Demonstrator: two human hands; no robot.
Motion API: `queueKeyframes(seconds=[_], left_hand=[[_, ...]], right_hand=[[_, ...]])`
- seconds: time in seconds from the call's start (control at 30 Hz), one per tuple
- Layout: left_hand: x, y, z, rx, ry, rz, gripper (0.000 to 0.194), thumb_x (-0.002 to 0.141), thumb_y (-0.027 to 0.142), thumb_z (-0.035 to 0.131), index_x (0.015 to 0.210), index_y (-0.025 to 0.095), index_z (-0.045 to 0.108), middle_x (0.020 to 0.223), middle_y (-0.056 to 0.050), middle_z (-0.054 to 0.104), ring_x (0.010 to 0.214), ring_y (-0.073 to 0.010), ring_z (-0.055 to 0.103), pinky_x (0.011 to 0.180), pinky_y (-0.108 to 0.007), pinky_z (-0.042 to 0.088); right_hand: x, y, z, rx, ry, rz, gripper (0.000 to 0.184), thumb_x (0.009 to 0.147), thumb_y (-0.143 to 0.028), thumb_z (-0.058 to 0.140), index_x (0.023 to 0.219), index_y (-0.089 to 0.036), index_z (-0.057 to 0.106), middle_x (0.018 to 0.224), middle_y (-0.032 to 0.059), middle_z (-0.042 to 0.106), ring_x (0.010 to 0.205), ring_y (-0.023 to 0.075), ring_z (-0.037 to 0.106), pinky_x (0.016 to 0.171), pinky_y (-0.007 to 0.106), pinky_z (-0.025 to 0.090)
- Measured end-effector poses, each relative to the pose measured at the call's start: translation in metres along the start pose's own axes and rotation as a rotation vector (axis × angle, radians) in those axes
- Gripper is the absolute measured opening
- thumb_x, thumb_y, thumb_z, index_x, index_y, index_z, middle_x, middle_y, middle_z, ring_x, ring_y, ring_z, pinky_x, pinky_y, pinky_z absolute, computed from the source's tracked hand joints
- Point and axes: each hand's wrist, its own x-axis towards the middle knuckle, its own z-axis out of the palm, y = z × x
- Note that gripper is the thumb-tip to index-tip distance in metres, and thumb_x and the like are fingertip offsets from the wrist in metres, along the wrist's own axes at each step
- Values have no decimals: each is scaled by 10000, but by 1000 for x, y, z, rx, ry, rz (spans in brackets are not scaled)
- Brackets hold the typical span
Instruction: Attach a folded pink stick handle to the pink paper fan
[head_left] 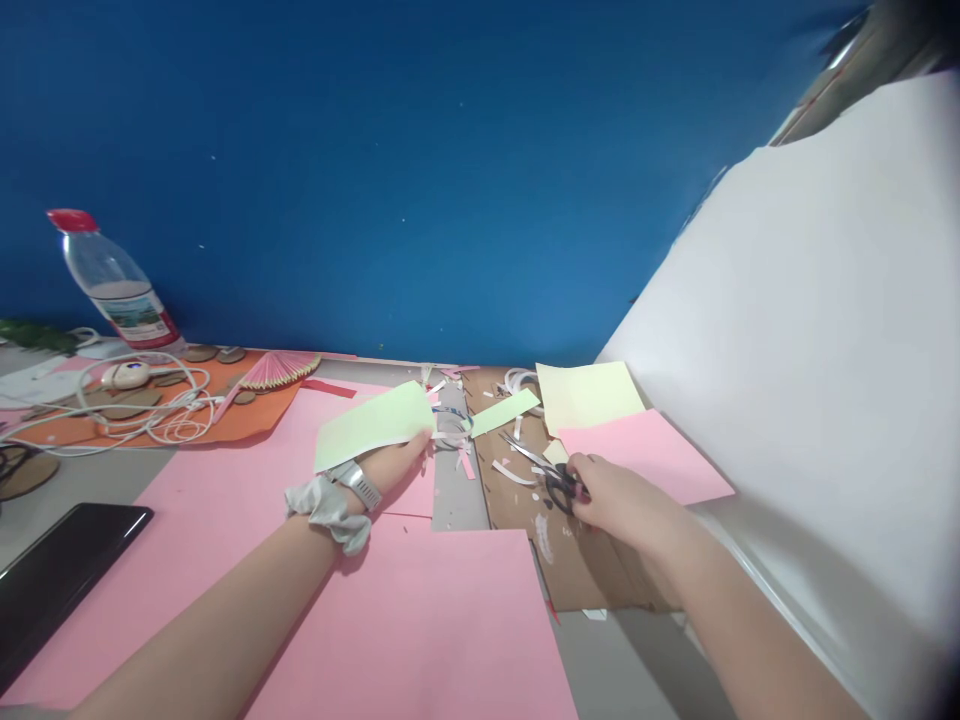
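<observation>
My left hand (394, 462) holds a light green sheet of paper (371, 425) above the pink paper (420, 620) that covers the desk; a watch and a grey scrunchie sit on that wrist. My right hand (611, 492) grips black-handled scissors (541, 470), blades pointing left over a brown cardboard (581, 565) strewn with paper scraps. A green paper strip (504, 411) lies between the hands. A pale yellow sheet (585, 395) and a pink sheet (649, 452) lie just beyond the right hand.
A plastic bottle with a red cap (112, 280) leans at the far left near white cables (150, 405), a pink folded fan (277, 368) and orange paper (247, 415). A black device (56, 580) lies at the left edge. A large white board (817, 330) rises on the right. A blue wall stands behind.
</observation>
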Motion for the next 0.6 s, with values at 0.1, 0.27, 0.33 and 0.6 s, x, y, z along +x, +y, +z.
queueKeyframes(seconds=[0.1,0.27,0.33,0.6], left_hand=[[0,-1,0,-6,10,-2,465,886,418,281,563,220,551,600,18,654,633,-192,609,867,-343,381],[0,-1,0,-22,26,13,436,871,416,327,544,225,543,604,16,653,680,-197,613,914,-331,361],[0,-1,0,-30,29,16,431,868,417,330,552,224,550,612,10,656,696,-199,614,917,-328,363],[0,-1,0,-50,56,12,405,854,424,356,573,223,567,618,-4,661,708,-205,616,897,-333,381]], right_hand=[[-5,6,-6,-27,-45,-15,59,699,-158,536,714,-197,495,709,31,590,585,170,561,490,240,261],[-11,18,-11,-40,-73,4,79,695,-171,541,690,-214,474,645,22,587,548,183,554,471,248,252],[-11,23,-12,-37,-76,15,63,714,-206,538,726,-222,478,612,10,586,520,186,548,460,247,247],[0,22,-18,104,96,52,436,798,-478,458,1117,-181,478,923,83,629,605,185,593,534,267,370]])
